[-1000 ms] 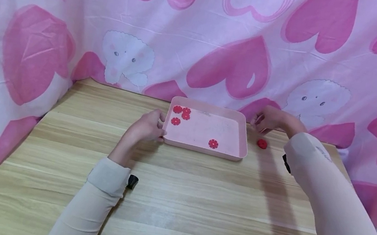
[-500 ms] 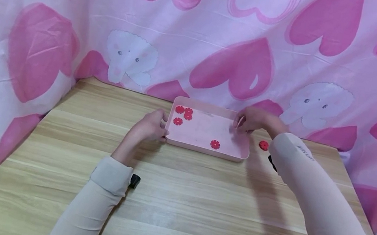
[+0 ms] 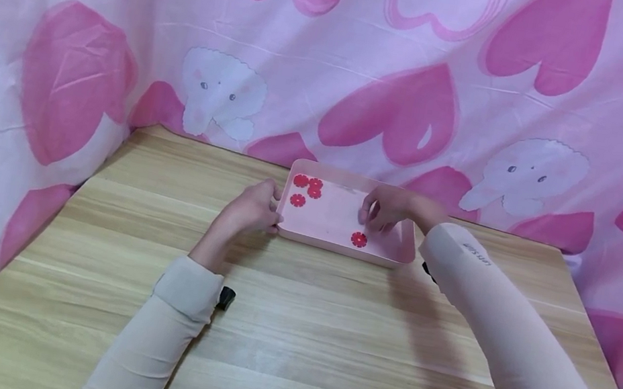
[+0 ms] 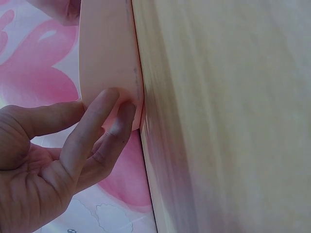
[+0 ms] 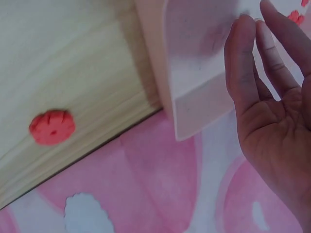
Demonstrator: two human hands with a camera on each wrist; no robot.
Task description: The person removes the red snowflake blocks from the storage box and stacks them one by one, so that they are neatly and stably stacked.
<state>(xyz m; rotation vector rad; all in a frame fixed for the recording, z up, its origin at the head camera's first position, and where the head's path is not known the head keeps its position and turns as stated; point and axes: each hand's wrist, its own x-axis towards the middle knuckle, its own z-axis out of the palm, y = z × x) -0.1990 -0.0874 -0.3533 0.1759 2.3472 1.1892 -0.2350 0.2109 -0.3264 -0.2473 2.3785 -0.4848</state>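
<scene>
A shallow pink tray [image 3: 332, 218] stands near the table's back edge. Several red notched plastic discs [image 3: 297, 200] are grouped at its left end, and another red disc [image 3: 359, 239] lies near its front wall. My left hand [image 3: 251, 207] touches the tray's left end; in the left wrist view its fairly straight fingers [image 4: 99, 114] rest against the outer wall by a corner. Over the tray's right half, my right hand [image 3: 387, 208] has its bent fingertips close together. Whether they pinch anything is hidden. One loose disc [image 5: 52, 127] sits on the table beside the tray.
The wooden table [image 3: 289, 334] extends in front of the tray. A pink and white heart-print cloth [image 3: 386, 111] hangs directly behind the table. My right sleeve [image 3: 490, 304] crosses the table's right side and covers the loose disc in the head view.
My right hand has moved left from beside the tray to over its inside. The left hand keeps its place at the tray's left end. The view has shifted slightly.
</scene>
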